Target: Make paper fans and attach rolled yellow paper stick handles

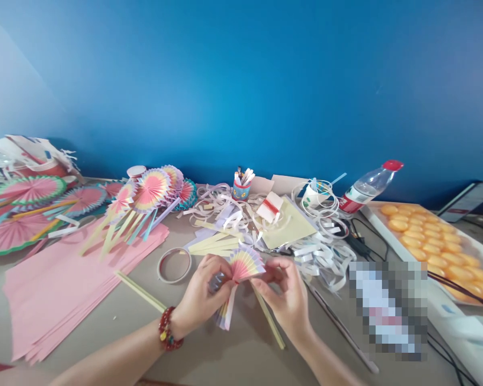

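As the left hand (pixel 204 287) pinches the fan (pixel 247 261), the right hand (pixel 286 294) – half-curled, hold unclear – touches it.

Paper fan (pixel 246 264) looks matt, plastic bottle (pixel 368 187) glossy

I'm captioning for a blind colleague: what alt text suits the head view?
A left hand pinches a pleated fan by its middle, the right hand at its edge, above a desk. Pink paper and a tape roll lie left; paper strips and a bottle are behind, before a blue wall.
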Demonstrator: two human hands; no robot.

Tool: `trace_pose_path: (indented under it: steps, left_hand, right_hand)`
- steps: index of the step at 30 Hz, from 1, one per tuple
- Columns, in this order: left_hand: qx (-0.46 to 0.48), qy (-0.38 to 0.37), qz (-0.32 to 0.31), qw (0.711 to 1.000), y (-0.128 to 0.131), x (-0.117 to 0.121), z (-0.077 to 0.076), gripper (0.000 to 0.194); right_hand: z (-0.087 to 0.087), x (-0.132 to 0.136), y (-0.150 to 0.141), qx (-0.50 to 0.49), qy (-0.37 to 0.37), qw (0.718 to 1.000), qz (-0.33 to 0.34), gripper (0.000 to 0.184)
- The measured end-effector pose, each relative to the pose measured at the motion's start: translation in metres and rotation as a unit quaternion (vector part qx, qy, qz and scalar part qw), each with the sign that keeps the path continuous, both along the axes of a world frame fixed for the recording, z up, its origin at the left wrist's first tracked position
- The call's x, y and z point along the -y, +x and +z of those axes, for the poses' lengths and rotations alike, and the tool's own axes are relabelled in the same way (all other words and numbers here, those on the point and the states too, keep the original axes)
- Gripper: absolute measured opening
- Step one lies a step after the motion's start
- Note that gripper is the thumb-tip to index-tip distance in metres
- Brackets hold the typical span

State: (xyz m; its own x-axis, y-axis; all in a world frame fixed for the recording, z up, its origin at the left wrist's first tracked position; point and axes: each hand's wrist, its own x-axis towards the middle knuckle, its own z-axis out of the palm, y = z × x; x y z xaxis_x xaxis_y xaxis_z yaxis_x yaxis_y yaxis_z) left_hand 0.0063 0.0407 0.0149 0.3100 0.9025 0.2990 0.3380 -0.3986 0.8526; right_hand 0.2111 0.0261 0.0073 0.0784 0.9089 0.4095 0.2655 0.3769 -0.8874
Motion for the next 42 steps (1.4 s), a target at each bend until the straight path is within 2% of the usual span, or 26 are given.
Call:
trace_pose_path:
  steps: [3,5,7,14,22,30,36,42]
  left_hand:
    - [0.018,-0.017,0.011,1.0,-0.001,0.0,-0.002,0.011]
    - [0.021,-0.02,0.013,0.999,-0.001,0.0,-0.002,0.011]
    - [0.017,-0.016,0.011,1.0,0.0,0.001,-0.002,0.012]
    - [-0.001,0.038,0.009,0.999,0.003,0.004,0.002,0.014]
    - [-0.022,0.099,0.005,0.995,0.006,0.006,0.003,0.015]
    - [-0.053,0.152,0.004,0.987,0.006,0.007,0.005,0.016]
    - [-0.061,0.157,0.005,0.986,0.005,0.007,0.003,0.016]
    - [-0.054,0.141,0.008,0.988,0.006,0.007,0.003,0.013]
  right_hand:
    - [0.006,0.005,-0.001,0.14,0.124,0.982,0.041,0.011]
    - [0.009,0.006,-0.004,0.203,0.152,0.965,0.071,0.018]
    - [0.01,0.005,-0.007,0.231,0.144,0.959,0.072,0.022]
    - [0.007,0.004,-0.01,0.245,0.119,0.961,0.05,0.008]
    - [0.008,0.006,-0.012,0.25,0.108,0.961,0.038,0.007]
    - [0.008,0.009,-0.012,0.295,0.106,0.949,0.02,0.007]
    - [0.008,0.011,-0.015,0.329,0.118,0.937,0.0,0.011]
    - [0.006,0.01,-0.014,0.333,0.115,0.936,0.008,0.011]
